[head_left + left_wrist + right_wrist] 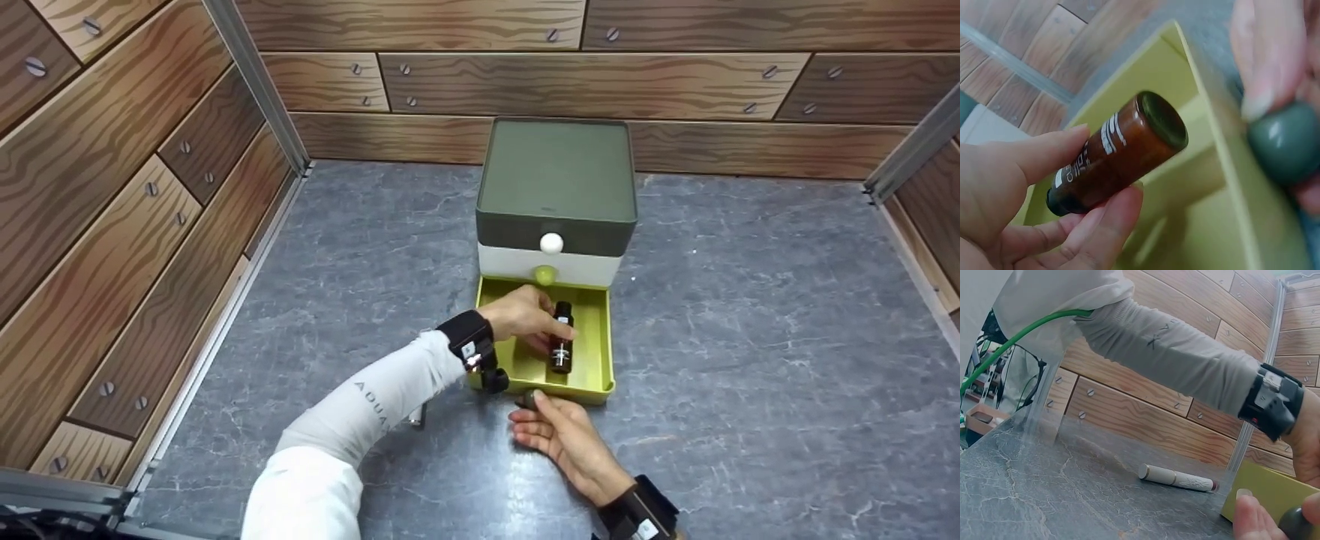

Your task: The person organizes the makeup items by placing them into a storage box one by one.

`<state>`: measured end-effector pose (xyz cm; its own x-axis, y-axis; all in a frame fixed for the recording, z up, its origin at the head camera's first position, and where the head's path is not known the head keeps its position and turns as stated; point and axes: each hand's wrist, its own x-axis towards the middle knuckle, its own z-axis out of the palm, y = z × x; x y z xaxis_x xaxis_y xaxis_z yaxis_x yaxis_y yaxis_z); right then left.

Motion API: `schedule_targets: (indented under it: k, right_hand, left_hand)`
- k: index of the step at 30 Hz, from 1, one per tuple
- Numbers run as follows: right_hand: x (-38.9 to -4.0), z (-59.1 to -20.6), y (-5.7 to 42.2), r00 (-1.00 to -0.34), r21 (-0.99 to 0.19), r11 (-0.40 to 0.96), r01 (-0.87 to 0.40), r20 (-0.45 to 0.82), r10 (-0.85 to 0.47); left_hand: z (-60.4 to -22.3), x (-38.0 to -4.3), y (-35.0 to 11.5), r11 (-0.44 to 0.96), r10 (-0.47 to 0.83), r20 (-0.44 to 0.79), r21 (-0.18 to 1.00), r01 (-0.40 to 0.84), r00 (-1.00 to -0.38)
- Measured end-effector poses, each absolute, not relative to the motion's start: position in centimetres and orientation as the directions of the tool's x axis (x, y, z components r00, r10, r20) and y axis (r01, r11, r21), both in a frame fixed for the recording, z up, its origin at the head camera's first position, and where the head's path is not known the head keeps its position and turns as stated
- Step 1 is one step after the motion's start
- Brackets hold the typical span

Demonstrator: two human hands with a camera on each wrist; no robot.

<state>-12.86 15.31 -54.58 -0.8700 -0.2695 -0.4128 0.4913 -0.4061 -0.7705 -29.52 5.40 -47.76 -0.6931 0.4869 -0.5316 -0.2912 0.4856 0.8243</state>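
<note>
An amber-brown bottle (1123, 140) with a dark cap and white print is pinched between the thumb and fingers of my left hand (525, 319). In the head view the bottle (561, 349) is over the pulled-out yellow-green drawer (592, 352), the lowest of a small drawer unit (555, 172). At the drawer's front, my right hand (574, 442) pinches its round dark green knob (1286, 140) between thumb and fingers. A white tube (1176, 478) with gold-coloured bands lies on the table left of the drawer, mostly hidden by the left arm in the head view.
Above the open drawer, a white drawer (517, 262) with a green knob and a dark green drawer with a white knob (551, 243) are closed. The unit stands on a grey marbled table (750, 337) with wood-patterned walls (600, 82) on the left, back and right.
</note>
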Motion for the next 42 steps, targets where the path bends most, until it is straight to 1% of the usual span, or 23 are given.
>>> schedule_targets:
  k: [7,15,23,28,32,37,39,42]
  right_hand:
    - [-12.8,-54.4,15.5,-0.874,-0.774,-0.408,0.484,-0.410,-0.261]
    - [-12.6,-54.4,15.2,-0.871,-0.766,-0.416,0.490,-0.408,-0.274]
    - [-12.7,-54.4,15.3,-0.871,-0.766,-0.417,0.490,-0.405,-0.279]
    - [-12.8,-54.5,15.4,-0.870,-0.763,-0.422,0.490,-0.401,-0.287]
    - [-12.9,-54.6,15.4,-0.868,-0.756,-0.429,0.493,-0.397,-0.299]
    - [-12.8,-54.7,15.4,-0.870,-0.755,-0.437,0.490,-0.386,-0.308]
    - [-12.8,-54.7,15.4,-0.871,-0.754,-0.440,0.487,-0.385,-0.305]
    - [-12.7,-54.7,15.4,-0.871,-0.752,-0.442,0.489,-0.389,-0.302]
  left_hand:
    - [-48.2,-29.0,6.7,0.612,0.438,-0.494,0.776,-0.153,-0.751]
    - [-48.4,-28.6,6.6,0.645,0.427,-0.474,0.756,-0.108,-0.770]
    - [-47.7,-28.8,6.0,0.666,0.441,-0.463,0.743,-0.065,-0.768]
    - [-47.2,-29.3,4.9,0.633,0.458,-0.476,0.767,-0.100,-0.751]
    - [-47.1,-29.5,3.4,0.601,0.460,-0.463,0.790,-0.118,-0.757]
    - [-46.6,-29.4,1.0,0.526,0.489,-0.425,0.840,-0.131,-0.762]
    - [-46.2,-29.2,0.1,0.490,0.495,-0.397,0.862,-0.129,-0.773]
    - [-45.6,-28.7,-1.6,0.445,0.472,-0.337,0.889,-0.110,-0.814]
